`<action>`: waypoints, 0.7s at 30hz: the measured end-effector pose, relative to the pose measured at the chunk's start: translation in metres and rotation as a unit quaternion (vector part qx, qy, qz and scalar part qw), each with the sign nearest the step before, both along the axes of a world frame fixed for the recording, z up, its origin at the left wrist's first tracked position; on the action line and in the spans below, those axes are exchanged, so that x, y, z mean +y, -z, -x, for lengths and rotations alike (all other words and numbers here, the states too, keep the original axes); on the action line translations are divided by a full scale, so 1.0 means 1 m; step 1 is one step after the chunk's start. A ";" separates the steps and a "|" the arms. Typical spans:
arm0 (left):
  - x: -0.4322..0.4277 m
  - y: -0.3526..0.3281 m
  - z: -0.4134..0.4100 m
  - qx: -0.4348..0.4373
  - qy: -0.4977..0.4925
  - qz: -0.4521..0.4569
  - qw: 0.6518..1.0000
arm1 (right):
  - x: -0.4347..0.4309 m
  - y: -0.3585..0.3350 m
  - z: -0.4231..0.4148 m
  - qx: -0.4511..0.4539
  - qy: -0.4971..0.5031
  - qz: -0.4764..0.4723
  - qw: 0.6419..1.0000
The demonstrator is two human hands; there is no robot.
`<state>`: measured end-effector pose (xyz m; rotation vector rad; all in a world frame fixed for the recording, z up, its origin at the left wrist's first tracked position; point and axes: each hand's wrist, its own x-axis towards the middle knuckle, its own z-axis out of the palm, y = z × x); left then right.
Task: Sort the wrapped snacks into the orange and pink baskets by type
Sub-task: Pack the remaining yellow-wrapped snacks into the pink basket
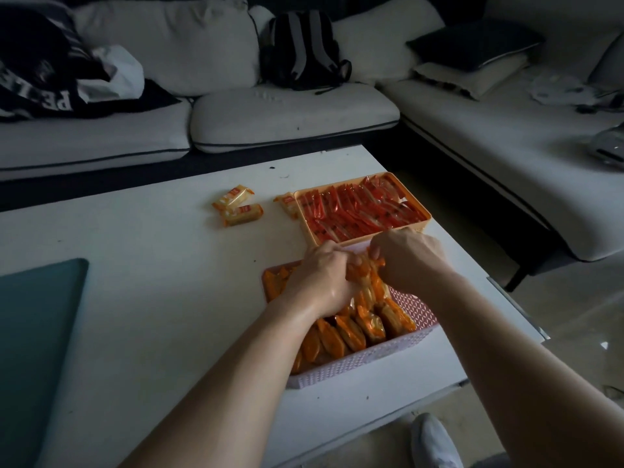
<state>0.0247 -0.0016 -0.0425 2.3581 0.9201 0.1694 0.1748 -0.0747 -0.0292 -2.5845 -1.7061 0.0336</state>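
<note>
Your white rectangular table [152,298] carries an orange plastic basket [423,220] of red wrapped sticks at the far right, a pink woven basket [364,364] of orange-wrapped snacks nearer you, three loose yellow-wrapped snacks [238,206] beyond them, and a teal flat mat [37,332] on your left.

You face a smooth, matt white table [141,298]. Near its right edge, the orange basket [423,221] looks like smooth plastic, packed with glossy red foil sachets [358,207]. The pink basket [364,364] has a woven-patterned plastic wall. Your hands grip crinkled, shiny orange wrappers [369,282]. The sofa cushions [290,116] look like soft matt cloth.
</note>
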 end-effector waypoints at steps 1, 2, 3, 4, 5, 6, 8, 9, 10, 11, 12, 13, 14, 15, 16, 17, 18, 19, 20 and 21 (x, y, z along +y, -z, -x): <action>0.001 -0.004 0.004 -0.025 -0.007 -0.005 1.000 | 0.000 -0.005 0.004 0.002 0.008 -0.016 1.000; 0.005 -0.008 0.010 -0.049 -0.020 -0.018 0.998 | 0.000 -0.011 0.011 0.008 0.015 -0.046 0.999; 0.009 -0.013 0.016 -0.074 -0.042 -0.025 0.996 | 0.003 -0.017 0.019 0.021 0.016 -0.078 0.997; 0.015 -0.018 0.025 -0.101 -0.074 -0.017 0.992 | 0.009 -0.023 0.030 0.039 0.006 -0.106 0.994; 0.024 -0.022 0.033 -0.128 -0.113 0.008 0.985 | 0.018 -0.028 0.040 0.058 -0.009 -0.123 0.991; 0.033 -0.025 0.040 -0.157 -0.158 0.042 0.974 | 0.028 -0.032 0.050 0.080 -0.028 -0.127 0.988; 0.061 -0.028 0.057 -0.196 -0.251 0.074 0.945 | 0.059 -0.036 0.070 0.131 -0.073 -0.117 0.982; 0.078 -0.028 0.065 -0.190 -0.280 0.065 0.939 | 0.079 -0.038 0.079 0.160 -0.091 -0.116 0.976; 0.094 -0.027 0.070 -0.172 -0.297 0.057 0.938 | 0.098 -0.039 0.085 0.192 -0.099 -0.114 0.970; 0.112 -0.024 0.075 -0.146 -0.306 0.049 0.939 | 0.119 -0.040 0.089 0.224 -0.094 -0.105 0.964; 0.132 -0.015 0.079 -0.110 -0.308 0.040 0.944 | 0.142 -0.039 0.094 0.249 -0.081 -0.088 0.961; 0.153 -0.004 0.081 -0.068 -0.306 0.025 0.949 | 0.166 -0.035 0.096 0.261 -0.067 -0.061 0.961; 0.169 0.005 0.081 -0.021 -0.298 0.003 0.954 | 0.186 -0.030 0.097 0.261 -0.054 -0.028 0.963; 0.185 0.015 0.080 0.022 -0.286 -0.025 0.958 | 0.203 -0.023 0.099 0.250 -0.041 0.009 0.967; 0.202 0.027 0.080 0.054 -0.275 -0.056 0.958 | 0.223 -0.014 0.099 0.234 -0.029 0.040 0.971; 0.218 0.037 0.077 0.075 -0.260 -0.083 0.959 | 0.240 -0.005 0.100 0.216 -0.016 0.070 0.974; 0.229 0.044 0.074 0.095 -0.240 -0.108 0.960 | 0.250 0.002 0.099 0.194 -0.002 0.099 0.976; 0.241 0.050 0.070 0.114 -0.212 -0.130 0.962 | 0.260 0.009 0.098 0.170 0.013 0.122 0.978; 0.254 0.059 0.064 0.133 -0.181 -0.141 0.964 | 0.269 0.017 0.097 0.139 0.025 0.148 0.979; 0.266 0.065 0.059 0.149 -0.152 -0.143 0.967 | 0.277 0.023 0.097 0.106 0.038 0.170 0.979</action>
